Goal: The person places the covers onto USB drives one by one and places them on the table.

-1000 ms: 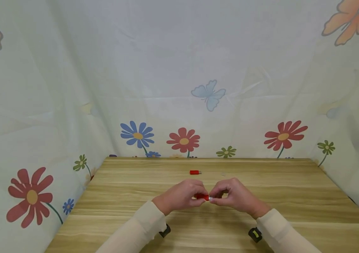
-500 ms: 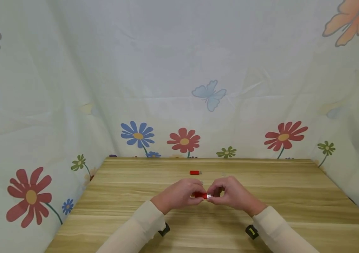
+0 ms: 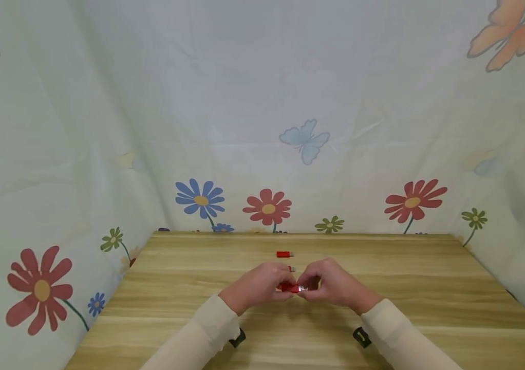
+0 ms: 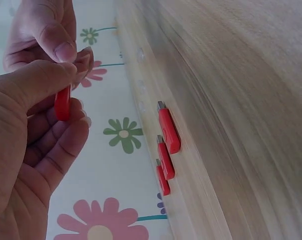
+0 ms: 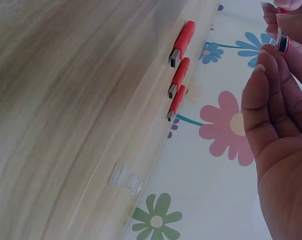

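Observation:
My left hand (image 3: 262,285) pinches a red USB stick (image 3: 292,289) by its body, with the silver plug pointing right. At that plug end are the thumb and fingertips of my right hand (image 3: 334,285), which pinch it; whether a clear cap lies between them is too small to tell. The left wrist view shows the held stick's red end (image 4: 63,104) under the left thumb. Beyond the hands, several more red USB sticks lie in a row on the table, such as the nearest one (image 4: 169,131) and the farthest one (image 4: 163,181).
Small clear plastic caps (image 5: 119,174) lie on the wooden table (image 3: 198,267), right of the row of sticks. A white cloth (image 3: 225,103) printed with flowers and butterflies hangs behind the table and along its sides.
Both hands have shifted slightly left together with the held USB stick. The silver plug of another stick on the table now shows just behind the left hand.

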A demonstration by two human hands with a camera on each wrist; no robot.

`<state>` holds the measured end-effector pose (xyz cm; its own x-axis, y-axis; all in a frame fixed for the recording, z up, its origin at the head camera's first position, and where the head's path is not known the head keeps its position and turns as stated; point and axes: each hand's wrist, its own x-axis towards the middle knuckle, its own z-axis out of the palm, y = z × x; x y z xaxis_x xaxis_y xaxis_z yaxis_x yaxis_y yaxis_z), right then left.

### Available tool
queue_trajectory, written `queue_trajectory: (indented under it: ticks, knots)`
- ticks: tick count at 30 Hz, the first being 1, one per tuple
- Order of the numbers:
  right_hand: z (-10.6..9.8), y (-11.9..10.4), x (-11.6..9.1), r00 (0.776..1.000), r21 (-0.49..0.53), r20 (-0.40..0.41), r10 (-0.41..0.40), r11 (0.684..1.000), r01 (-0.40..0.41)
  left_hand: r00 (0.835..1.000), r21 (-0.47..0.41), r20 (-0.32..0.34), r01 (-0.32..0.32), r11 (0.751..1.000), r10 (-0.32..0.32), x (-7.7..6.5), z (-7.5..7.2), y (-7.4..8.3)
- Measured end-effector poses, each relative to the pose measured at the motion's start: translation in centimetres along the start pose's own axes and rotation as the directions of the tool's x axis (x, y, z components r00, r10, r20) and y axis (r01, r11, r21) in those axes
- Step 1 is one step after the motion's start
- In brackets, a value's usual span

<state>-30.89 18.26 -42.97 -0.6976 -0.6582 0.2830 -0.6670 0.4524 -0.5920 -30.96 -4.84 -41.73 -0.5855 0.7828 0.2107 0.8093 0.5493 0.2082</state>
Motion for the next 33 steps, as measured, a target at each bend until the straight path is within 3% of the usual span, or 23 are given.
queue_trajectory:
  ticks: [6, 12, 20, 26, 33]
  knots:
    - [0.4, 0.1, 0.4, 1.0, -0.043, 0.03, 0.0, 0.999, 0.001, 0.998, 0.002, 0.03, 0.056, 0.998, -0.056, -0.1, 0.5, -0.2]
    - [1.1, 0.6, 0.7, 0.996, -0.056, 0.081, 0.044, 0.998, -0.039, 0.988, -0.023, 0.116, 0.107, 0.994, -0.103, 0.2, 1.5, -0.7]
    - [2.2, 1.1, 1.1, 0.99, -0.049, 0.142, 0.028, 0.999, -0.021, 0.982, -0.01, 0.162, 0.096, 0.995, -0.093, 0.3, 2.8, -1.3]
    - [2.9, 1.6, 1.3, 0.982, -0.009, 0.178, 0.057, 0.998, -0.057, 0.978, 0.004, 0.183, 0.099, 0.995, -0.098, 0.3, 3.5, -1.5]
    - [3.4, 1.6, 1.8, 0.98, -0.037, 0.179, 0.09, 0.996, -0.085, 0.972, -0.046, 0.202, 0.134, 0.99, -0.122, 0.4, 4.0, -2.1]
